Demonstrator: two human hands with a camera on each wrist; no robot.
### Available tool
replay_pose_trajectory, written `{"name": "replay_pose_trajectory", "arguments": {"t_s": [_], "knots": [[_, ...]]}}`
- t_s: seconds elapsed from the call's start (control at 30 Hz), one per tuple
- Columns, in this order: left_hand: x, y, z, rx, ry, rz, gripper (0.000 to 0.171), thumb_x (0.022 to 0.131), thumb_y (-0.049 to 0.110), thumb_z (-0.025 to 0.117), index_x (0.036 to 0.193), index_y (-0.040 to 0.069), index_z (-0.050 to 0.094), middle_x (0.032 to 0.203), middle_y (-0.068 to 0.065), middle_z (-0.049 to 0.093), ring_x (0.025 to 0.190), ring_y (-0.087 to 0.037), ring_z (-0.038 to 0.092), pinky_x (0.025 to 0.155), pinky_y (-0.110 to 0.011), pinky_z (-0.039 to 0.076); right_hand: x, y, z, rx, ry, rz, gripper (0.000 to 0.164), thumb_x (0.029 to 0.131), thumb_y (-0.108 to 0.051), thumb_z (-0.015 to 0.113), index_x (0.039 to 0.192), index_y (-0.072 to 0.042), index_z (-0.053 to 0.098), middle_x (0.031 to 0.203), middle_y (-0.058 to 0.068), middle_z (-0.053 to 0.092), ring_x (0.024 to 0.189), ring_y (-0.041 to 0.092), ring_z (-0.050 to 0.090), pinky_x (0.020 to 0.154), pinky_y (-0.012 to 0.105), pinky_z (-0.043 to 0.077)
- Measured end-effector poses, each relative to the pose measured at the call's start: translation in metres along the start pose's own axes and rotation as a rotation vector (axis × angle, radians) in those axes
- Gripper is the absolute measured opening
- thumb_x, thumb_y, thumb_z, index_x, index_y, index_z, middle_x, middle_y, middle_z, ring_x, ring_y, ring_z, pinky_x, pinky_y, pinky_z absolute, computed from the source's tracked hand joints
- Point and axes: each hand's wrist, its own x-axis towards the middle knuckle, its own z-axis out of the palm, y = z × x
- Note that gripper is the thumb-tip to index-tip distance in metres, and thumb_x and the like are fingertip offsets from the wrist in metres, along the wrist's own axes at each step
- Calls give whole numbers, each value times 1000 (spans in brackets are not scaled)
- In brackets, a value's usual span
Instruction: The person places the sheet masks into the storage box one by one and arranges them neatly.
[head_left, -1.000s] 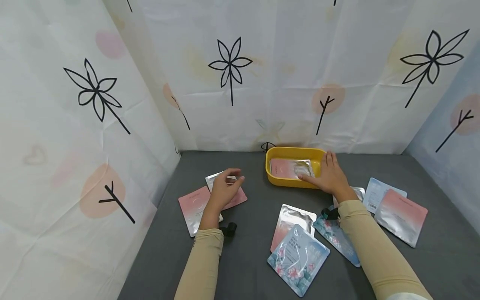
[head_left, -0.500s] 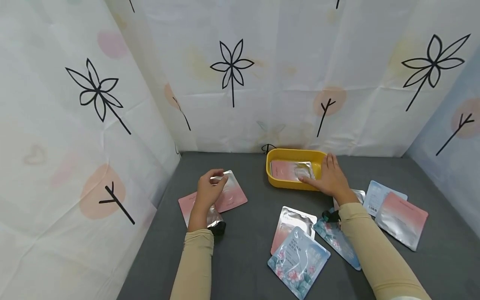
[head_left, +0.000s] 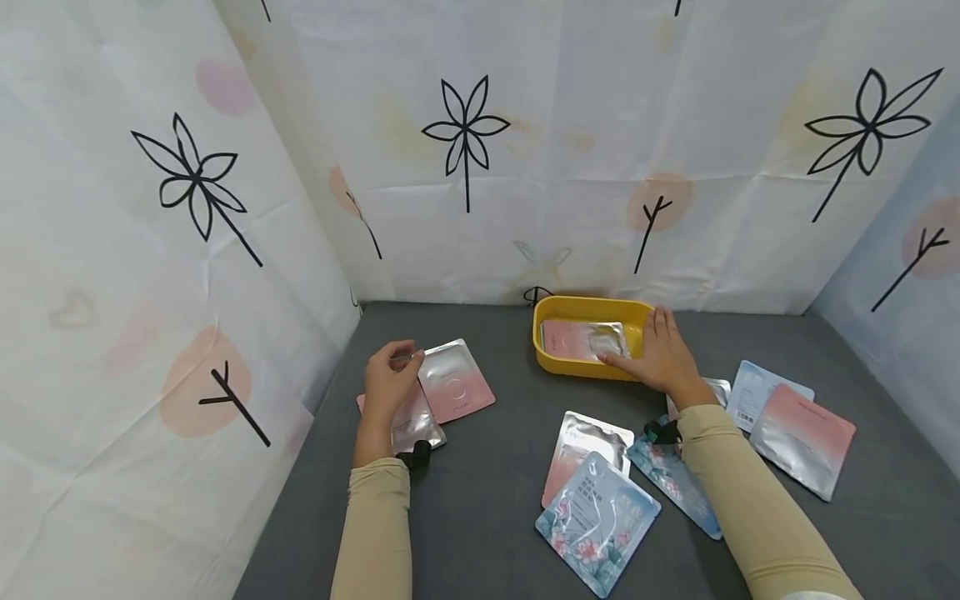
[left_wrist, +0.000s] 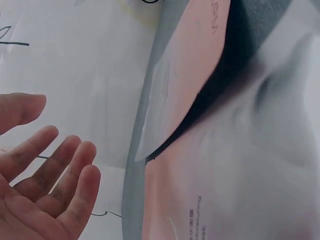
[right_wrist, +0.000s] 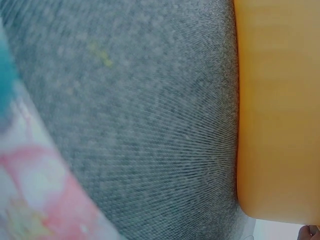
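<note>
My left hand hovers over the pink and silver foil sachets on the left, its fingers loosely bent with nothing between them. In the left wrist view that hand shows spread, relaxed fingers beside the sachets. One pink sachet lies to its right; another sachet is partly hidden under the hand and wrist. My right hand rests with straight fingers on the right end of a yellow plastic basket. Inside the basket lies a pink and silver sachet.
A blue floral sachet overlaps a silver-pink one at front centre. Under the right forearm lies another blue sachet. Further right are a pale blue sachet and a pink-silver one. Patterned cloth rises behind the grey table.
My left hand has moved left across the sachets, uncovering the right-hand pink one. My right hand has stayed at the basket.
</note>
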Motion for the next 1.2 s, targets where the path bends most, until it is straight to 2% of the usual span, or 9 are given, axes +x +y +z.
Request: {"name": "replay_pose_trajectory", "arguments": {"t_s": [0.33, 0.4, 0.57, 0.63, 0.7, 0.8, 0.97, 1.2], "knots": [[-2, -3, -2, 112, -16, -100, 46, 104, 26, 69, 143, 2, 63, 150, -23, 59, 138, -42, 55, 113, -60, 48, 0, 1, 0, 8, 3, -3, 136, 90, -84, 56, 163, 15, -2, 173, 36, -8, 162, 53, -7, 130, 68, 7], [-2, -4, -1, 146, -27, -115, 49, 104, 29, 69, 144, 2, 62, 145, -24, 59, 133, -40, 55, 110, -57, 48, 0, 2, 0, 5, 0, -2, 136, 90, -83, 56, 163, 15, -3, 173, 36, -8, 162, 53, -7, 130, 68, 7], [-1, -7, 1, 212, -56, -132, 54, 103, 30, 68, 147, -1, 58, 119, -24, 56, 106, -32, 50, 89, -47, 44, 1, 3, 0, -6, 3, -4, 136, 90, -85, 54, 163, 14, -3, 173, 36, -8, 162, 53, -6, 131, 67, 7], [-1, -9, 1, 225, -74, -153, 57, 103, 32, 68, 148, -1, 57, 124, -24, 58, 109, -33, 55, 91, -47, 48, 1, 3, 0, -2, 8, -6, 136, 90, -85, 54, 163, 15, -3, 173, 36, -8, 162, 53, -6, 131, 67, 6], [0, -11, 2, 229, -100, -170, 60, 103, 33, 67, 151, -1, 54, 135, -27, 59, 120, -38, 60, 99, -52, 52, 1, 3, 1, 4, 11, -5, 136, 90, -85, 55, 163, 15, -2, 173, 36, -8, 162, 53, -7, 131, 67, 5], [-1, -13, 4, 221, -127, -194, 63, 103, 35, 67, 153, -1, 51, 153, -27, 53, 137, -41, 57, 111, -57, 49, 1, 3, 1, 15, 12, 0, 136, 90, -83, 57, 163, 15, -2, 173, 36, -8, 162, 52, -8, 131, 67, 5], [-1, -14, 7, 233, -127, -165, 63, 103, 33, 67, 151, -4, 51, 148, -29, 55, 131, -40, 57, 110, -58, 49, 1, 4, 2, 17, 12, 5, 133, 91, -79, 59, 163, 15, -1, 173, 35, -8, 162, 52, -8, 131, 67, 6], [-3, -15, 11, 213, -136, -149, 54, 103, 30, 69, 146, -1, 58, 131, -23, 61, 114, -31, 55, 99, -47, 48, 1, 3, 2, 10, 7, -1, 134, 91, -80, 58, 163, 15, -2, 172, 36, -10, 162, 54, -7, 130, 68, 7]]}}
